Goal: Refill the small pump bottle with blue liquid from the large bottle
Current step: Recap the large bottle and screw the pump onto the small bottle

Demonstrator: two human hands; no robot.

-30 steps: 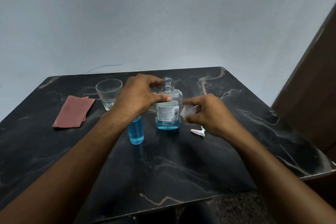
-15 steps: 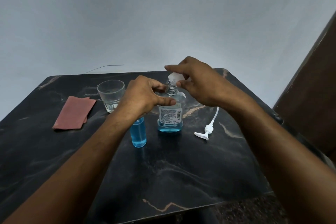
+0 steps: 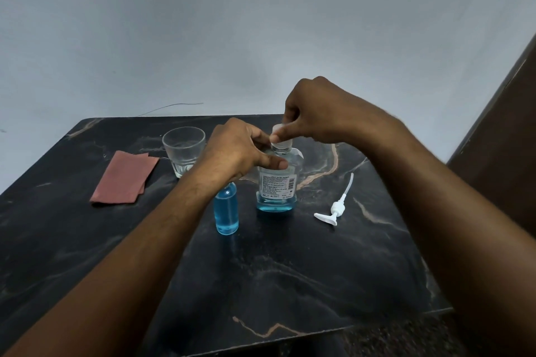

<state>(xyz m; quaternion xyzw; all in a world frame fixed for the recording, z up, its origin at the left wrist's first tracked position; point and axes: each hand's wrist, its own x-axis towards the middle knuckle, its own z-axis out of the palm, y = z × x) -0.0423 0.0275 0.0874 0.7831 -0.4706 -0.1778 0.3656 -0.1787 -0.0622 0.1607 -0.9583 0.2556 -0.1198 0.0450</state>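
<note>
The large clear bottle (image 3: 277, 185) stands upright mid-table with a shallow layer of blue liquid at its bottom and a white label. My left hand (image 3: 235, 150) grips its shoulder. My right hand (image 3: 316, 111) pinches the clear cap (image 3: 280, 136) sitting on the bottle's neck. The small bottle (image 3: 226, 211), nearly full of blue liquid, stands open just left of the large one; my left wrist hides its mouth. The white pump head (image 3: 335, 208) with its tube lies on the table to the right.
An empty drinking glass (image 3: 184, 150) stands behind my left hand. A folded reddish cloth (image 3: 123, 179) lies to its left. The dark marble table (image 3: 275, 269) ends close to me, and a dark brown panel (image 3: 499, 130) rises at the right.
My right hand picked up the cap from the table, carried it up over the large bottle and set it down on the neck. My left hand kept hold of the bottle.
</note>
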